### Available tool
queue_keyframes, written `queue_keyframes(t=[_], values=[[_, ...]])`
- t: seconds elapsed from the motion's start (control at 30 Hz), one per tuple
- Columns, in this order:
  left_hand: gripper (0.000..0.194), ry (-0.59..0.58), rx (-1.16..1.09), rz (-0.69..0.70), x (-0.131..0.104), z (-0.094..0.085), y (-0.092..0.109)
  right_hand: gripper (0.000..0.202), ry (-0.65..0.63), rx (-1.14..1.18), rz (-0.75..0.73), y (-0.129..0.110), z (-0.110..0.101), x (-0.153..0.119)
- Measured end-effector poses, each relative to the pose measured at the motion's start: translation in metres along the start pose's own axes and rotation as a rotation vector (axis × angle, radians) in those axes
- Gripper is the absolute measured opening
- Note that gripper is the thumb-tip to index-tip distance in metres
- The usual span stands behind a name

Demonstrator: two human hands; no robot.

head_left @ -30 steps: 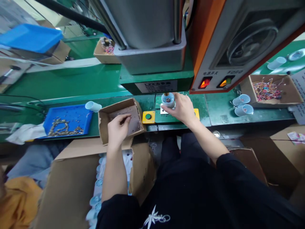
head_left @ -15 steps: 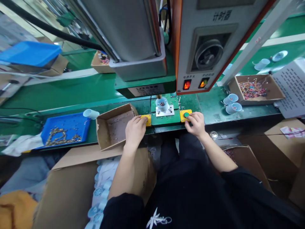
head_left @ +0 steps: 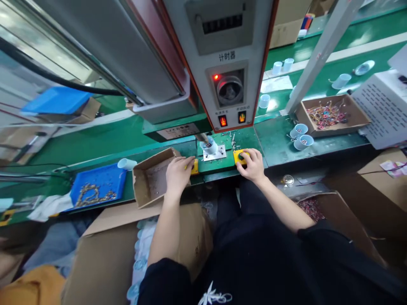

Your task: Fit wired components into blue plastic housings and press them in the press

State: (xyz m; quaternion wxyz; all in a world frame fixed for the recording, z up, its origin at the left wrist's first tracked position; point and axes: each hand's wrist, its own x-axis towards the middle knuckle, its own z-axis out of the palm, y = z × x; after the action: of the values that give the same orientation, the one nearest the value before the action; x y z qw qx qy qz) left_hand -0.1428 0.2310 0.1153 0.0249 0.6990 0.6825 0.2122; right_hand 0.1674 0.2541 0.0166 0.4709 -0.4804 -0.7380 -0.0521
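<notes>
Timer light (head_left: 216,77) on, so the press (head_left: 165,111) seems mid-cycle; left hand (head_left: 178,173) and right hand (head_left: 253,166) apart on button boxes (head_left: 195,168) (head_left: 236,159) flanking the cup (head_left: 211,148), can't tell grip.

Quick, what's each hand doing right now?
Left hand: loosely open, fingers over a yellow box.
Right hand: loosely open, fingers at the green button.

Left button box (head_left: 195,167) partly behind hand (head_left: 178,174)

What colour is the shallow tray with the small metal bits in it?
The tray is blue, seen best in the head view.
</notes>
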Motion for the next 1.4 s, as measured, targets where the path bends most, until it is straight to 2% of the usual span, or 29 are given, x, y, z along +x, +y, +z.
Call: queue_keyframes(t=[0.1, 0.17, 0.23, 0.33, 0.43, 0.63, 0.77, 1.0, 1.17, 1.27, 1.4], values=[[0.029, 0.128, -0.176, 0.007, 0.022, -0.015, 0.017, 0.025, -0.03, 0.008, 0.023, -0.002, -0.002, 0.001], [0.026, 0.154, -0.243, 0.025, 0.037, -0.026, 0.03, 0.024, -0.056, 0.026, 0.042, -0.002, -0.003, 0.001], [0.022, 0.07, -0.293, 0.015, 0.051, -0.036, 0.042, 0.024, -0.066, 0.043, 0.047, -0.001, -0.003, 0.002], [0.02, -0.094, -0.347, -0.09, 0.064, -0.047, 0.054, 0.025, -0.079, 0.059, 0.059, 0.0, -0.001, 0.001], [0.023, -0.164, -0.361, -0.168, 0.069, -0.053, 0.061, 0.026, -0.082, 0.069, 0.068, 0.001, 0.0, 0.001], [0.021, -0.224, -0.345, -0.146, 0.082, -0.046, 0.076, 0.025, -0.066, 0.063, 0.063, -0.001, 0.0, 0.0], [0.017, -0.286, -0.24, -0.104, 0.089, -0.042, 0.083, 0.024, -0.046, 0.067, 0.063, -0.001, 0.0, 0.0], [0.018, -0.267, -0.211, -0.079, 0.09, -0.042, 0.084, 0.026, -0.074, 0.069, 0.062, 0.0, -0.001, 0.001], [0.018, -0.361, -0.186, -0.141, 0.093, -0.041, 0.081, 0.023, -0.011, 0.051, 0.0, -0.001, -0.001, 0.003], [0.018, -0.328, -0.223, -0.113, 0.094, -0.039, 0.08, 0.023, 0.01, 0.048, -0.011, -0.001, -0.001, 0.003], [0.018, -0.281, -0.266, -0.055, 0.092, -0.034, 0.078, 0.024, -0.04, 0.048, 0.048, -0.001, 0.0, 0.001]])
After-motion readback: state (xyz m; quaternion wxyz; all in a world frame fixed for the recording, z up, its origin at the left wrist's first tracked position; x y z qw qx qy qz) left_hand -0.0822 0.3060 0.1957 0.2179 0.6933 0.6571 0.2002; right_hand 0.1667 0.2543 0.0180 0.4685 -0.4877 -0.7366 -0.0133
